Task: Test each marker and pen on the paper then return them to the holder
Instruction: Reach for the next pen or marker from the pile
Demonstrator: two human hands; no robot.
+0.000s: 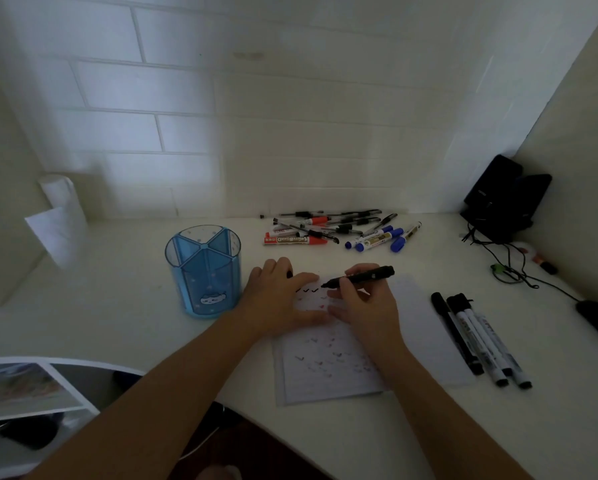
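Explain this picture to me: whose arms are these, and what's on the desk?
No robot here: a person's two bare hands, filmed by a camera worn on the head, looking down. The left hand presses the white sheet of paper, already dotted with small ticks. The right hand grips an uncapped black marker, tip at the paper. On the white desk are a translucent blue plastic holder, a loose pile of pens and markers, and three more markers lying side by side.

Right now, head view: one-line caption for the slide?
Right hand tests a black marker on the paper while the left hand presses it flat, blue holder alongside.
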